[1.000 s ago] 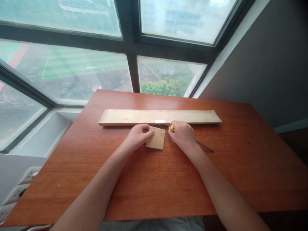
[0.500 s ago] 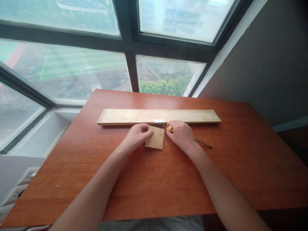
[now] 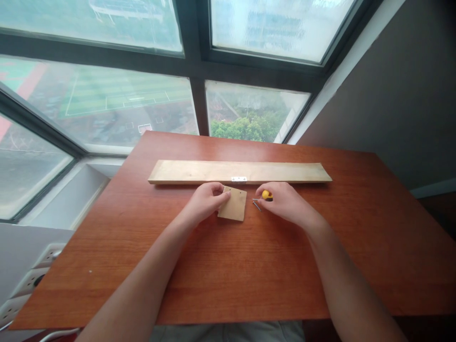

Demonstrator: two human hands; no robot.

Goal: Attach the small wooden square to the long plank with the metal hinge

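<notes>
My left hand (image 3: 208,202) pinches the upper left edge of a small square wooden board (image 3: 233,204), which has small dark holes near its top edge. My right hand (image 3: 285,202), just right of the board, is closed on a yellow-handled screwdriver (image 3: 266,195); most of the tool is hidden by the hand. A thin metal shaft shows at the fingertips. Just below it lies a slim grey screw (image 3: 257,206) on the table. Behind both hands is a long pale wooden plank (image 3: 199,171), with a small white metal bracket (image 3: 238,179) at its near edge.
The reddish-brown table (image 3: 221,275) stretches under everything. Dark window frames (image 3: 199,107) rise beyond its far edge, and a grey wall (image 3: 388,104) stands at the right. Power sockets (image 3: 30,280) are at the lower left.
My right hand has moved right, away from the board, with the screwdriver. The screw now shows beside its fingertips. A dark rod seen behind the right wrist is now hidden. My left hand keeps its hold.
</notes>
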